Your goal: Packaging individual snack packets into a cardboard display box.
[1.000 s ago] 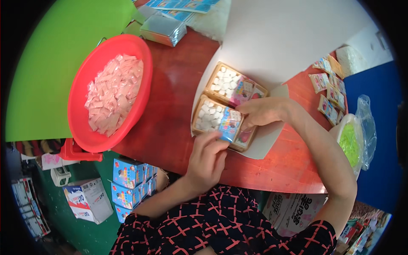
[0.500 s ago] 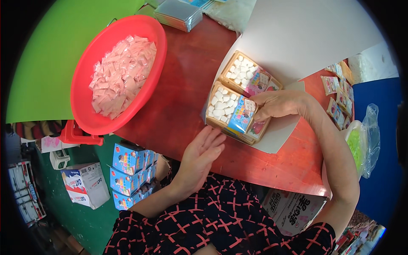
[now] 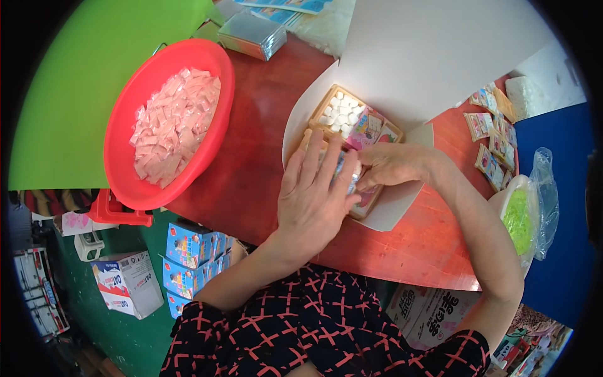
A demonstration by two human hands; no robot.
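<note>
Two small tan cardboard trays lie side by side on a white sheet [image 3: 440, 56] on the red-brown table [image 3: 257, 169]. The far tray [image 3: 342, 116] holds white candy pieces and colourful picture cards. My left hand [image 3: 314, 195] lies flat over the near tray [image 3: 364, 204], fingers spread, hiding most of it. My right hand [image 3: 392, 166] pinches at the near tray's right side, its fingertips meeting my left fingers; what it grips is hidden.
A red basin [image 3: 125, 132] full of pale pink wrapped pieces stands at the left. Silver packets [image 3: 254, 34] lie at the back. Card packs [image 3: 493, 144] and a bag of green items [image 3: 521, 220] sit at the right. Blue cartons [image 3: 188, 257] stand below the table edge.
My left hand has come up from the table's near edge and now covers the near tray. My right hand stays at that tray's right side.
</note>
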